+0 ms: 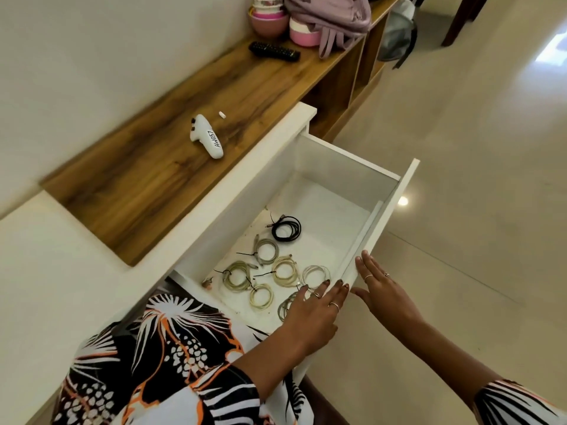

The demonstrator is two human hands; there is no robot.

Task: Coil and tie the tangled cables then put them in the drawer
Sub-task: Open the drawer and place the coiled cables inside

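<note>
A white drawer (343,167) stands pulled out from the cabinet. On its floor lie several coiled, tied cables: a black coil (287,228), a grey coil (267,250), and pale cream coils (285,271) toward the near end. My left hand (313,311) reaches over the near corner of the drawer, fingers straight, tips on the front panel's inner edge, and it covers part of one grey coil (285,306). My right hand (383,286) lies flat against the outer face of the drawer front (395,207), fingers straight.
A wooden shelf top (153,185) behind the drawer carries a white controller (207,136), a small white piece (222,115), a black remote (274,51), pink bowls (268,21) and a pink bag (329,16). Pale tiled floor (475,194) lies to the right.
</note>
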